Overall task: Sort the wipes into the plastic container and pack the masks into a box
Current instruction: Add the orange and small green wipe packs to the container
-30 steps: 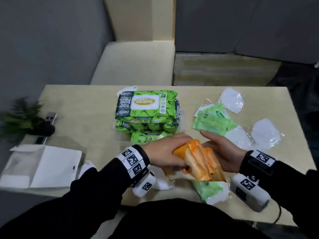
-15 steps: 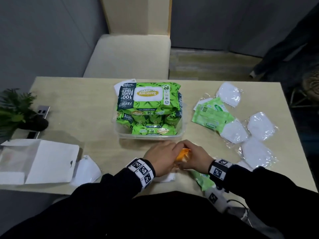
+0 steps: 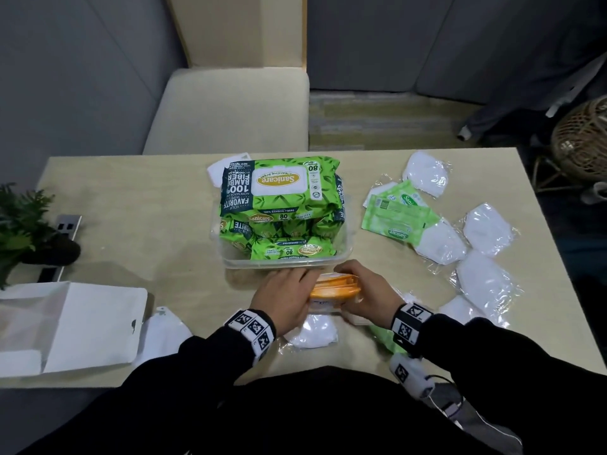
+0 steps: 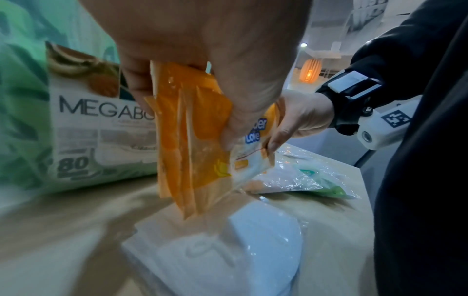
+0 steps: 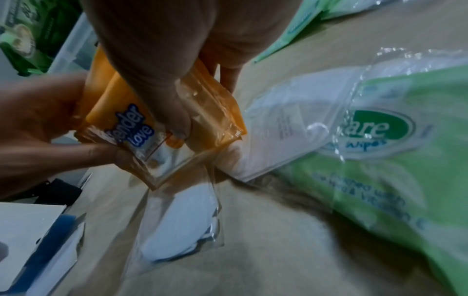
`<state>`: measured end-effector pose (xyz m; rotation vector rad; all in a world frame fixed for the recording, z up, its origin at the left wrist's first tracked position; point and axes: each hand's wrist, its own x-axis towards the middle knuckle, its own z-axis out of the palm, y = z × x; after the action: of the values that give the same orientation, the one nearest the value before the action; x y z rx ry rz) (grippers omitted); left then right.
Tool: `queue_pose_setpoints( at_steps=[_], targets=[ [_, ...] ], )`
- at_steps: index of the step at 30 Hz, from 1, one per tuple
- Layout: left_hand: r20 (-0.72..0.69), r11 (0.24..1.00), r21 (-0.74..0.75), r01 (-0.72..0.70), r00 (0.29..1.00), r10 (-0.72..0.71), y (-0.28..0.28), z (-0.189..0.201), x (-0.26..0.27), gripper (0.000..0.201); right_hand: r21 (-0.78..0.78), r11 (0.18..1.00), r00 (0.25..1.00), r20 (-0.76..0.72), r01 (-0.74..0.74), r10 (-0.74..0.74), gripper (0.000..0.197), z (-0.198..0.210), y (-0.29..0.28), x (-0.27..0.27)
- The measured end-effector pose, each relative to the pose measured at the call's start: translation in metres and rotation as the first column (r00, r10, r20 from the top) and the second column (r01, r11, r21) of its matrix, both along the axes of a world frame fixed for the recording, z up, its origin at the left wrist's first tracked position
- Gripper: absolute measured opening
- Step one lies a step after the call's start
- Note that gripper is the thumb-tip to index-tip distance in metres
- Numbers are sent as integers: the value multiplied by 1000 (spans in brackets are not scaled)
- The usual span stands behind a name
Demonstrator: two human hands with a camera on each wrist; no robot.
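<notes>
Both hands hold a stack of thin orange wipe packets (image 3: 333, 285) upright on edge, just in front of the clear plastic container (image 3: 345, 254). My left hand (image 3: 285, 292) grips the left end (image 4: 192, 130), my right hand (image 3: 369, 289) the right end (image 5: 152, 128). The container holds green Sanicare wipe packs (image 3: 282, 192) piled above its rim. Bagged white masks (image 3: 486, 231) lie at the right; one mask (image 3: 312, 333) lies under my hands. The open white box (image 3: 69, 323) lies at the left front.
Flat green wipe sachets (image 3: 397, 216) lie right of the container, another green pack (image 5: 380, 160) by my right wrist. A plant (image 3: 19, 221) and a socket strip (image 3: 67, 224) stand at the left edge. A beige chair (image 3: 230, 110) faces the table's far side.
The orange packets went from a raised, fanned bundle to a squared stack held low near the table, moved forward toward the container. The head view shifted.
</notes>
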<state>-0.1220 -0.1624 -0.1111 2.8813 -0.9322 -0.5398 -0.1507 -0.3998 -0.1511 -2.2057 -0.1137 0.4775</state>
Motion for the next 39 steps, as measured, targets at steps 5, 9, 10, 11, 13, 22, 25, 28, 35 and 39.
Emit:
queue_pose_setpoints(
  at_steps=[5,9,10,11,13,22,25,28,35,39],
  targets=[
    [46,995,94,20,999,-25,-5,4,1,64,-12,1000,999,-32,-13,12,89,7,-4,8],
    [-38,992,122,30,999,-26,-7,-10,0,86,-54,996,996,-54,-68,65,94,5,-5,6],
    [-42,991,129,33,999,-27,-7,-13,-1,94,-73,993,994,-57,-94,90,96,4,-3,5],
    [-41,990,138,35,999,-29,-8,-15,-1,101,-93,989,992,-55,-116,111,98,3,-2,3],
    [-17,987,154,38,999,-36,-12,-17,0,100,-123,984,991,-45,-129,125,97,2,0,3],
    [-26,989,144,-25,999,29,-11,-19,6,69,-155,985,997,-10,-72,71,57,0,9,8],
    [-73,989,131,-70,994,80,-8,-20,7,72,-220,970,994,-4,-106,108,57,2,15,11],
    [-100,987,132,-87,990,100,-5,-22,7,74,-297,940,985,-26,-170,170,73,1,21,14],
    [-38,988,139,-73,996,79,-8,-20,9,68,-315,939,987,39,-138,159,55,-3,29,20],
    [-44,992,105,-72,996,77,-6,-13,9,65,-263,958,987,82,-112,138,53,5,25,18]
  ],
)
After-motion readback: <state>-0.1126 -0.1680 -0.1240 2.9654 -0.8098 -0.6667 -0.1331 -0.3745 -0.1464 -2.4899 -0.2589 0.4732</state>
